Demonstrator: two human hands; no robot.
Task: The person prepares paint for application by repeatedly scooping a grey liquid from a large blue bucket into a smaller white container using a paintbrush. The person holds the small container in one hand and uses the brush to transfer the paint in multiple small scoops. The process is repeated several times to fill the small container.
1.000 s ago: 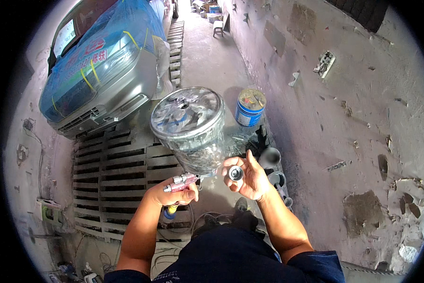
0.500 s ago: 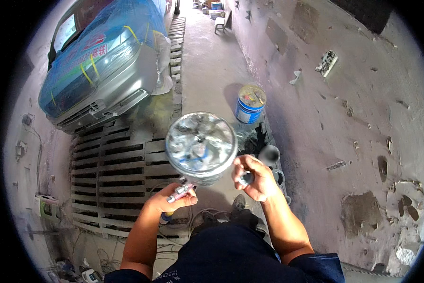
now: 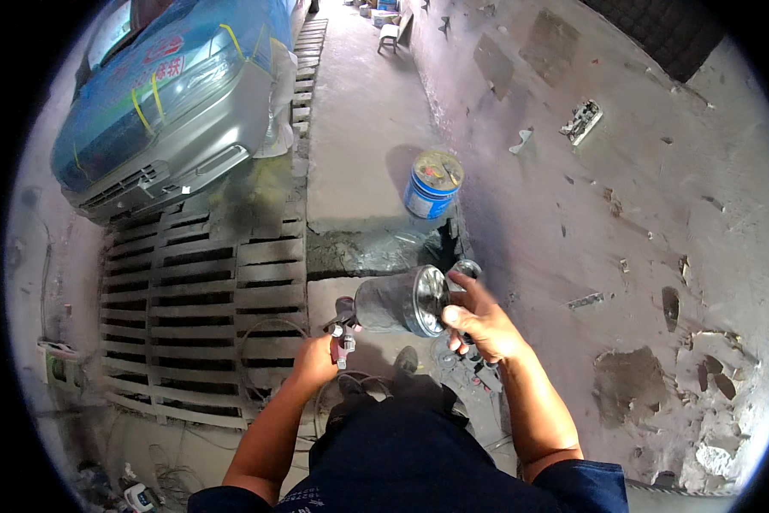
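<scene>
My left hand is closed around the handle of a spray gun in front of my body. A large silvery paint cup, smeared with paint, joins the gun and lies tilted on its side, its round, shiny end facing right. My right hand is at that end, thumb at the rim and index finger stretched out. The fingers are apart; whether a small piece sits behind them is hidden.
A silver car under blue masking film stands at the far left, beside a slatted floor grating. Ahead is a blue bucket near the stained wall. A hose loops across the floor at left.
The cup has tipped from upright onto its side, its end turning right. My right hand has opened its fingers at the rim; the small grey round piece it held no longer shows.
</scene>
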